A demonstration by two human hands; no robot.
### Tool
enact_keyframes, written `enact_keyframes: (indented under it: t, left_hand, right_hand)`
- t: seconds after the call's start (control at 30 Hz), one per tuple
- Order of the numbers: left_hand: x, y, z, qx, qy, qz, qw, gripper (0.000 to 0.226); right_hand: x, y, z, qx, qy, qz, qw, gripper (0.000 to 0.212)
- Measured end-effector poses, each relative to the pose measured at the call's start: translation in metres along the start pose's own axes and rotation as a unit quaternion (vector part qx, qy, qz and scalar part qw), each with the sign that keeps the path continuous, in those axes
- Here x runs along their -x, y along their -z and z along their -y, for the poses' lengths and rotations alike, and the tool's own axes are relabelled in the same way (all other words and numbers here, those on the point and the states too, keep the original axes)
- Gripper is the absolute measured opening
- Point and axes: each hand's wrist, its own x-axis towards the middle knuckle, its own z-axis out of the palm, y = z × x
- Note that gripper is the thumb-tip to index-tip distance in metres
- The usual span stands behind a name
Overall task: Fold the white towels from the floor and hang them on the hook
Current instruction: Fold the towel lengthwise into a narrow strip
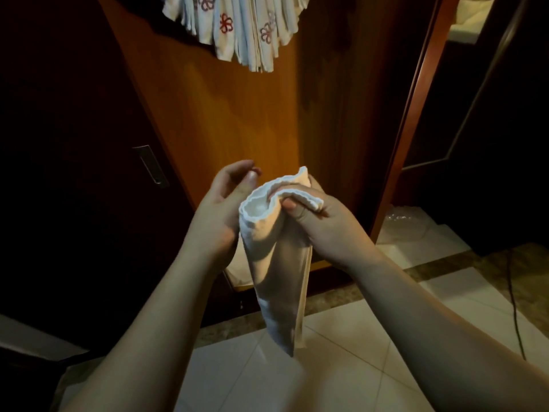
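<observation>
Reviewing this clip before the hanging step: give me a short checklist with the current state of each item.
1. Right hand grips the towel at its top: ok.
2. Left hand has hold of the towel: not ok, fingers relaxed beside it.
3. Towel folded into a narrow strip: ok.
4. Towel's lower end off the floor tiles: ok.
5. Hook in view: cannot tell, only hung towels show against the door.

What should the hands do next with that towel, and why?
Probably lift the folded white towel toward the hung towels above. The right hand already pinches its top edge, it hangs folded narrow, and the left hand only rests beside it.
</observation>
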Motion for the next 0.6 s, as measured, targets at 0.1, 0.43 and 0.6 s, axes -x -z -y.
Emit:
enact_keyframes:
  t: [0.1,0.43,0.6]
  left_hand:
    - [0.012,0.017,0.001,-0.026,-0.130,0.006,0.991,0.035]
    - [0.008,0.034,-0.026,-0.569,-0.210,0.090,0.790,0.037]
    - [0.008,0.024,-0.026,-0.521,-0.194,0.075,0.828,0.020]
  right_hand:
    - [-0.006,0.003,0.000,0.000,-0.015,-0.024,1.000,0.018]
    - [-0.008,0.018,0.006,0.012,-0.005,-0.019,1.000,0.018]
    - [-0.005,0.026,0.003,0.009,-0.004,-0.047,0.999,0.015]
